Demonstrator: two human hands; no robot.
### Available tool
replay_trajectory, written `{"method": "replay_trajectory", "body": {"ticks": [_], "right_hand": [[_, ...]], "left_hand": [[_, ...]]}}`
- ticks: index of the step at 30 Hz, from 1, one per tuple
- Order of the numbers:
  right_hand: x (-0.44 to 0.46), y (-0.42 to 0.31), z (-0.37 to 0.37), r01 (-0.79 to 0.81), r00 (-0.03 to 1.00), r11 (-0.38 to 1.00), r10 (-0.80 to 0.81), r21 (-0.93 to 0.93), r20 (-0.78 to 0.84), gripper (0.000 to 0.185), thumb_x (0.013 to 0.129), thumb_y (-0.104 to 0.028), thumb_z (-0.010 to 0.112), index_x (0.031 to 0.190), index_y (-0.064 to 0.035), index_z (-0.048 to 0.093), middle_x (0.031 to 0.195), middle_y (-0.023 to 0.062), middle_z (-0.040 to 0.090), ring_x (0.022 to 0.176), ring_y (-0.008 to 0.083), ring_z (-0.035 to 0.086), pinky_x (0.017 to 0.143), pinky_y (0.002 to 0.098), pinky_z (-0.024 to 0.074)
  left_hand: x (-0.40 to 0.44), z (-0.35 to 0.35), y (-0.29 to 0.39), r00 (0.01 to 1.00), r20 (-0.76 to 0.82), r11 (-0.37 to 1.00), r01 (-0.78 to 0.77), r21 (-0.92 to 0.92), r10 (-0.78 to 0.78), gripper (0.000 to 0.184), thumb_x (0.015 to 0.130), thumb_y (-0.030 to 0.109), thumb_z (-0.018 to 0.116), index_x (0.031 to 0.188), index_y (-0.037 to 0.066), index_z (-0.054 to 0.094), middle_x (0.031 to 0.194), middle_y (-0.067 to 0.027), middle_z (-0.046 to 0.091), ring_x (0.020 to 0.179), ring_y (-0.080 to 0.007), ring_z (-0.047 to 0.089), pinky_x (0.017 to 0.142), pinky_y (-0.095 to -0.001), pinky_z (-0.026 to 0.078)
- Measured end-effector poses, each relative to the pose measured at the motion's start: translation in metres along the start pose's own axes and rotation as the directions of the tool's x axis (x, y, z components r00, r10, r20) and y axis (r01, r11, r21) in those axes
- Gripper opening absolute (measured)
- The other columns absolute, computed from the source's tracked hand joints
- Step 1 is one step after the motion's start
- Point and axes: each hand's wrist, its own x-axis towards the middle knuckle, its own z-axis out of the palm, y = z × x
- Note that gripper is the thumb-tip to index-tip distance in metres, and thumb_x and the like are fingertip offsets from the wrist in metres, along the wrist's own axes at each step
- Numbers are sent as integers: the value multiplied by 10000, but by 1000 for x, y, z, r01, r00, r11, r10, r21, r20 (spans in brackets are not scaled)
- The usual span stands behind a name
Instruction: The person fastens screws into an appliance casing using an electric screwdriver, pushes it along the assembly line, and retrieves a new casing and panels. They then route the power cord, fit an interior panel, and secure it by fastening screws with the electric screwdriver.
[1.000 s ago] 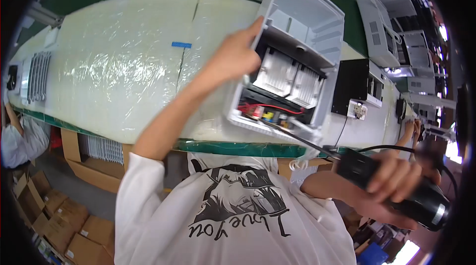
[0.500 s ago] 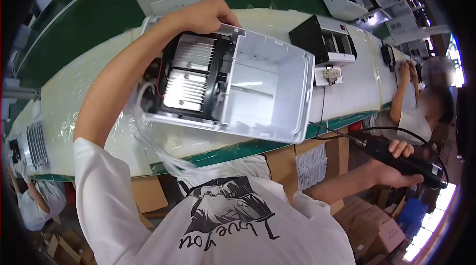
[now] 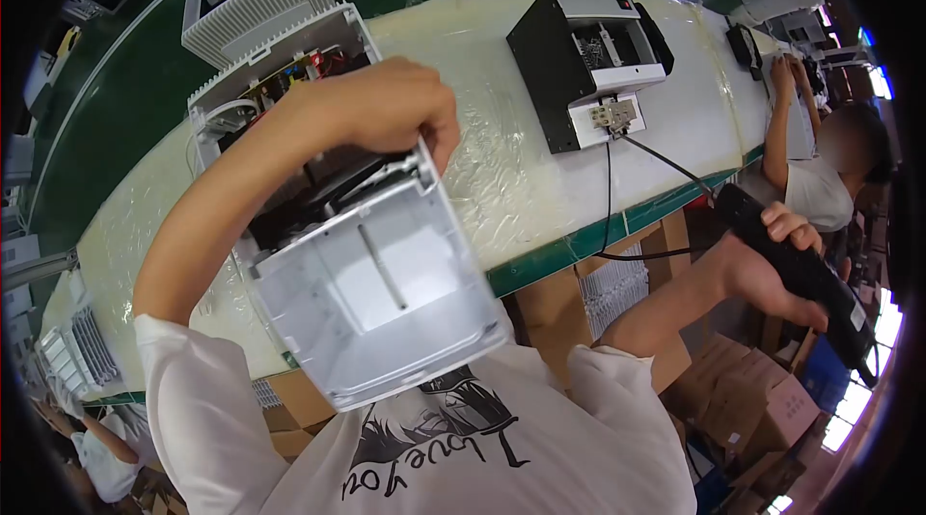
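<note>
My left hand [image 3: 410, 110] grips the side wall of a white plastic housing [image 3: 386, 293], fingers curled over its edge. The housing's empty compartment faces my chest; wiring and coloured parts show at its far end, and my forearm hides part of the middle. My right hand [image 3: 776, 269] is wrapped round a black electric screwdriver [image 3: 796, 264]. Its long bit reaches the metal block [image 3: 614, 116] at the front of a black-and-white screw feeder [image 3: 569, 62]. Screws lie in the feeder's tray.
A wrapped, pale worktable [image 3: 502, 149] has a green front edge. Another ribbed white housing [image 3: 260, 13] stands beyond it. Finned parts [image 3: 82, 351] lie at far left. Co-workers [image 3: 820, 168] sit at both ends. Cardboard boxes [image 3: 748, 394] are below right.
The housing has turned, its empty compartment swinging from the right toward my chest, with my left hand still on it. The screwdriver's tip has moved up to the feeder's block.
</note>
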Motion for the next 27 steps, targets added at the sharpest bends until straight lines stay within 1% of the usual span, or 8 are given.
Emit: {"method": "replay_trajectory", "body": {"ticks": [4, 5, 7, 9, 12, 18, 23, 27], "right_hand": [[2, 21, -4, -135, 991, 990, 136, -36, 10, 935, 711, -905, 323, 828, -4, 544, 703, 87, 497, 593, 211, 500, 585, 339, 412], [3, 25, -5, -168, 986, 983, 169, -71, 11, 932, 712, -906, 322, 801, -2, 532, 694, 88, 494, 595, 210, 497, 596, 331, 409], [15, 31, -18, -206, 971, 972, 218, -113, 102, 948, 687, -922, 324, 812, -10, 551, 715, 81, 507, 597, 201, 496, 604, 343, 401], [25, 36, -17, -241, 953, 955, 267, -175, 145, 903, 710, -873, 320, 822, -7, 548, 729, 85, 507, 605, 201, 486, 611, 351, 394], [41, 59, 42, -339, 926, 872, 376, -352, 39, 748, 816, -701, 306, 837, 17, 512, 744, 107, 488, 626, 213, 459, 619, 357, 386], [66, 118, 104, -396, 879, 754, 477, -525, 21, 419, 959, -358, 354, 871, 31, 483, 737, 128, 517, 615, 221, 479, 598, 355, 418], [40, 119, 80, -541, 790, 691, 613, -479, -8, 398, 957, -464, 458, 1055, -80, 501, 700, 83, 538, 527, 192, 490, 493, 300, 418], [50, 47, 76, -581, 710, 791, 608, -194, 354, 348, 939, -427, 489, 1089, -112, 479, 719, 73, 539, 551, 186, 512, 498, 303, 439]], "left_hand": [[-31, 19, 9, 988, -140, 964, -19, 266, 58, 276, 627, -79, 568, 800, 76, 718, 879, -33, 698, 968, -245, 618, 812, -361, 484], [-45, 30, 10, 933, -316, 917, -34, 397, 171, 344, 652, -72, 577, 948, 66, 685, 1072, -52, 644, 1122, -290, 533, 922, -404, 448], [-77, 47, 36, 836, -539, 882, 176, 437, 101, 497, 660, 15, 638, 1153, 72, 618, 1219, -111, 569, 1152, -325, 518, 990, -414, 415], [-113, 64, 67, 876, -447, 967, 241, 83, -180, 716, 668, 229, 752, 1323, 85, 501, 1369, -201, 436, 1249, -385, 436, 1052, -469, 344], [-144, 98, 94, 882, -312, 925, 378, 25, -352, 1006, 580, 470, 810, 1422, 114, 388, 1472, -267, 265, 1325, -446, 314, 1079, -568, 252], [-151, 115, 103, 916, -197, 917, 377, 129, -349, 1130, 533, 764, 685, 1433, 149, 384, 1480, -375, 98, 1363, -552, 124, 1052, -688, 84], [-151, 118, 106, 914, -172, 922, 382, 60, -368, 1111, 457, 626, 798, 1392, 153, 428, 1475, -393, 49, 1358, -570, 90, 1029, -724, 83], [-149, 129, 101, 915, -242, 945, 324, -39, -324, 923, 462, 570, 825, 1221, 124, 546, 1459, -388, 64, 1328, -571, 129, 1015, -728, 79]]}}
